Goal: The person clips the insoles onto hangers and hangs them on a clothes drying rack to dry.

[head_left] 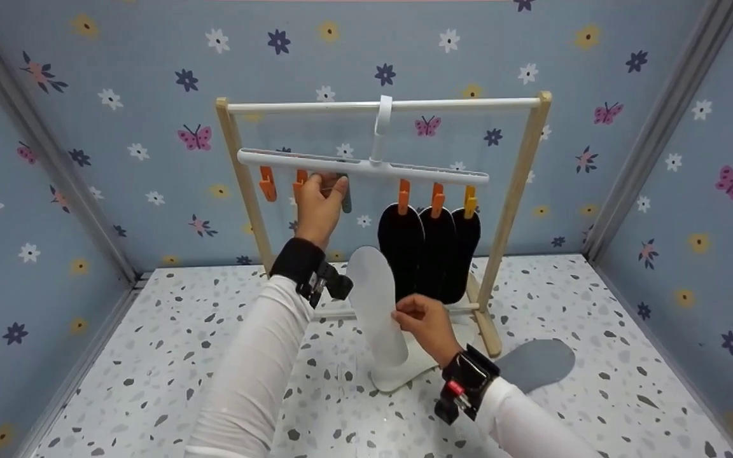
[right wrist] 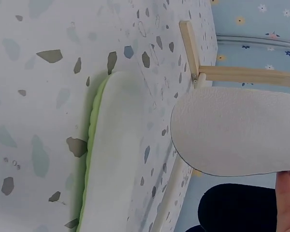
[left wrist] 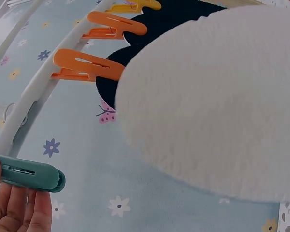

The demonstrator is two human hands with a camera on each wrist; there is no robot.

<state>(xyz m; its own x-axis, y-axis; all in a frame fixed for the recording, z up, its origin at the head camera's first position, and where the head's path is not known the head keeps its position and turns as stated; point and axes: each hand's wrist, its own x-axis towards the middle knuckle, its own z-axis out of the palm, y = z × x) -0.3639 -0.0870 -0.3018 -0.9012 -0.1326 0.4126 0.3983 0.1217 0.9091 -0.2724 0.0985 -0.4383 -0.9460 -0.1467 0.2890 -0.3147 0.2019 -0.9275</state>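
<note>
My left hand [head_left: 320, 207], raised to the hanger, pinches a dark green clothespin [left wrist: 31, 174] below the bar. The clothespin's jaws look closed in the left wrist view, with nothing between them. My right hand [head_left: 429, 321] pinches a white insole [head_left: 373, 299] by its right edge, and the insole stands upright beneath the hanger. Its rounded upper end is below the green clothespin, apart from it. To the right hang several black insoles [head_left: 398, 248], held by two orange clothespins [head_left: 404, 198] and a yellow clothespin [head_left: 470, 202].
The white hanger [head_left: 309, 159] hangs tilted from a rack with a white rail [head_left: 303, 107] and wooden posts [head_left: 522, 165]. Two orange clothespins [head_left: 268, 184] hang at its left. A white insole with a green edge [right wrist: 111, 154] and a grey insole [head_left: 541, 364] lie on the speckled table.
</note>
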